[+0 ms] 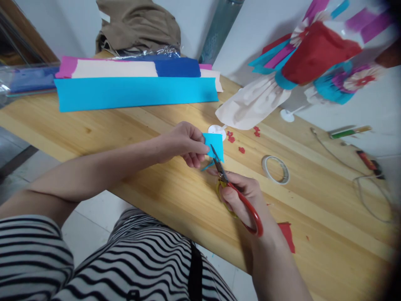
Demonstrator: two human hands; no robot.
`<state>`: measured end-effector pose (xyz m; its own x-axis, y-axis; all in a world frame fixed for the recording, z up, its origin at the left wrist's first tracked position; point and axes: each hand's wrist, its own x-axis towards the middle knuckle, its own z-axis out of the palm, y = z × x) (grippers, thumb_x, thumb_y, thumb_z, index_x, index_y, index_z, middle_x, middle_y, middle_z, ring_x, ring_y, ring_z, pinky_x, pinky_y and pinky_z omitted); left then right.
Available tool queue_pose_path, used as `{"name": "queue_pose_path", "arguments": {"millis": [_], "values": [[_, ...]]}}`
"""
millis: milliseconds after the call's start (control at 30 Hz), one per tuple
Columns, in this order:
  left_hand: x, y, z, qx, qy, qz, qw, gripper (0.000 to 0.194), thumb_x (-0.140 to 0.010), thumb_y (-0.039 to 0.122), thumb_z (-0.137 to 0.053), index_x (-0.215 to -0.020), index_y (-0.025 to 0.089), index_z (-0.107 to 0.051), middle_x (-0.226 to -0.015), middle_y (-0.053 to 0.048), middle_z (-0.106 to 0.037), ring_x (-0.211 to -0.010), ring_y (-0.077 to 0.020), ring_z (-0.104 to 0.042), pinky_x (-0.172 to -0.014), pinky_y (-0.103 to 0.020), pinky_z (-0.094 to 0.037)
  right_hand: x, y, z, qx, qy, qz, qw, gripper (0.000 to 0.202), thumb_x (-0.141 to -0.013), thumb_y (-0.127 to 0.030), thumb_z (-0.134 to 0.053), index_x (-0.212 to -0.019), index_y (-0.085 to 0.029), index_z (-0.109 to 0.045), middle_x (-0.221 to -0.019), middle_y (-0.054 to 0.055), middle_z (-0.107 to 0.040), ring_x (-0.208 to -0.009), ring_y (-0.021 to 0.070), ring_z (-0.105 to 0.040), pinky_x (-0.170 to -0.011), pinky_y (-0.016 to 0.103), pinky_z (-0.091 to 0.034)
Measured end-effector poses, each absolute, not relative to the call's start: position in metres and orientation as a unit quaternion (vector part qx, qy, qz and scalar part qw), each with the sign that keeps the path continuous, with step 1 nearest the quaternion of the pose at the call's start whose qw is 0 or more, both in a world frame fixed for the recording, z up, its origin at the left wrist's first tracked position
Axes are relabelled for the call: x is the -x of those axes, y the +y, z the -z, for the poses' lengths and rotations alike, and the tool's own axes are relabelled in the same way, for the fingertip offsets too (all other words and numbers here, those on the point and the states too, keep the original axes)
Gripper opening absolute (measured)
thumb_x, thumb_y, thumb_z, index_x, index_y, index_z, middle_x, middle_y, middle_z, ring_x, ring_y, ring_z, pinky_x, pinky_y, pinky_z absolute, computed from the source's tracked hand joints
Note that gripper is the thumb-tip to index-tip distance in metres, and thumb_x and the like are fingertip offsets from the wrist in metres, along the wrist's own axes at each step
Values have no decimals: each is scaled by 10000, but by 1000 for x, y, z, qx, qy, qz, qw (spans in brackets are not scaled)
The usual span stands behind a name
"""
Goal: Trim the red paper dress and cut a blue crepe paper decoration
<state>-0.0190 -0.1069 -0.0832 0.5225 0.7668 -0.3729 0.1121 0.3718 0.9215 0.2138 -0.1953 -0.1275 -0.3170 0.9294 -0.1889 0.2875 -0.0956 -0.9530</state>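
Between the thumb and fingers of my left hand [189, 144] is a small blue piece of paper [216, 142], held above the wooden table [150, 179]. My right hand [242, 194] grips a pair of scissors [250, 213] with red and yellow handles. Their dark blades lie over the blue paper, pointing away from me, and I cannot tell how far they are parted. A thin blue strip [207, 166] shows just below the paper, close to my left fingertips. Small red paper cutouts [231, 137] lie on the table beyond the scissors.
Sheets of blue crepe paper [138, 94] lie at the back left. Paper dresses on white stands, one with a red top [319, 54], rise at the back right. A tape roll [275, 169], a red scrap [286, 236] and a cable [360, 184] are on the right. A bottle [221, 31] stands behind.
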Motion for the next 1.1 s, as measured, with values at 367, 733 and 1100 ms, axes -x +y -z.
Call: {"name": "queue_pose_path", "arguments": {"millis": [367, 733, 1100], "values": [[21, -107, 86, -511, 412, -239, 716, 202, -801, 139, -673, -604, 116, -635, -580, -17, -670, -518, -102, -648, -550, -205, -511, -203, -202, 116, 540, -577, -527, 311, 763, -785, -844, -740, -1146, -176, -822, -573, -68, -351, -523, 104, -252, -495, 296, -145], [18, -106, 86, -500, 428, -242, 713, 275, -826, 73, -673, -560, 125, -629, -555, -16, -662, -479, -102, -655, -509, -185, -500, -200, -203, 113, 554, -563, -526, 314, 757, -751, -859, -755, -1091, -187, -834, -606, -68, -306, -553, 103, -223, -532, 303, -123], [22, -109, 75, -504, 444, -241, 701, 298, -859, 110, -662, -562, 132, -669, -558, -22, -664, -505, -120, -662, -523, -207, -498, -204, -199, 114, 538, -599, -518, 290, 758, -776, -870, -718, -1081, -186, -839, -619, -64, -289, -565, 110, -214, -543, 299, -182]]}}
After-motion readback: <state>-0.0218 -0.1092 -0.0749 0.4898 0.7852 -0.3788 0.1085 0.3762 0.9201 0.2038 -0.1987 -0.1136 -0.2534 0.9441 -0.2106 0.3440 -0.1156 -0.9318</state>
